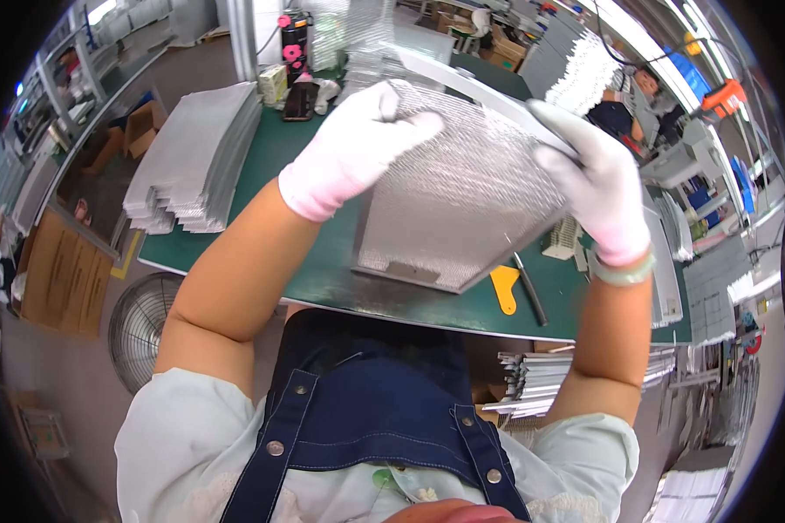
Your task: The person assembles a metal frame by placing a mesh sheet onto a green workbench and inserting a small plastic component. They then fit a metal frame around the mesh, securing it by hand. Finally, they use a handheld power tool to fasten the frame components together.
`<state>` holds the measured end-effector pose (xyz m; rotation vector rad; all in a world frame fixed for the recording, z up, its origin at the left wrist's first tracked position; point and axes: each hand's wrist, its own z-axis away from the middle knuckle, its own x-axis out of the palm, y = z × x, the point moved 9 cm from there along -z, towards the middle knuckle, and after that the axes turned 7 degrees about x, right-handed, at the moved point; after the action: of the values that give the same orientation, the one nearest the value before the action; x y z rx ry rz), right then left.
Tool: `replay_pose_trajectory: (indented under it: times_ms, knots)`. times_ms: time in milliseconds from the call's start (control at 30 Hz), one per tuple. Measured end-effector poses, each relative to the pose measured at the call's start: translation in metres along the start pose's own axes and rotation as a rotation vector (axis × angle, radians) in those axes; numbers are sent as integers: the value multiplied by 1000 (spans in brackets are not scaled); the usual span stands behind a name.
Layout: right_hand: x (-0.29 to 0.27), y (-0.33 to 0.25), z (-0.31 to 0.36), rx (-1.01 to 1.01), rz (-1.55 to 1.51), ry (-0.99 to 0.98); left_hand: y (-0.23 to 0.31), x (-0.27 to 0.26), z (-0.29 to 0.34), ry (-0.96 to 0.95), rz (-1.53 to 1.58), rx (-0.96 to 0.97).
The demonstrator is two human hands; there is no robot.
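A grey metal mesh panel [462, 200] with a thin frame stands tilted over the green table, its near lower edge on or just above the tabletop. My left hand [366, 135], in a white glove with a pink cuff, is closed on the panel's upper left corner, thumb on the mesh face. My right hand [593, 174], gloved the same way, grips the upper right edge, with fingers curled over it. A pale strip [471, 83] runs along behind the far edge toward my right hand; whether it belongs to the panel I cannot tell.
On the green table [323, 270] lie a yellow scraper [503, 289] and a dark rod-like tool [532, 292]. A stack of silvery panels [196, 152] stands at the left, near a phone [301, 101]. A floor fan [144, 327] is below left. Another person [632, 109] sits at the far right.
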<state>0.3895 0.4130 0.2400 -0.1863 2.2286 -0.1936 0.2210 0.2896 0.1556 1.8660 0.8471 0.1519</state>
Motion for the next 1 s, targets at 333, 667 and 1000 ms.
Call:
replay_pose_trajectory:
  times_ms: [333,667,1000]
  knots:
    - [72,60,85,517,-456,-501,-72,74,57,-55,509,-50]
    - [103,101,101,564,-488,-426,-113,65,46,377,293,-23]
    - [98,104,111,643,-483,-388,-71,63,55,485,-336,465]
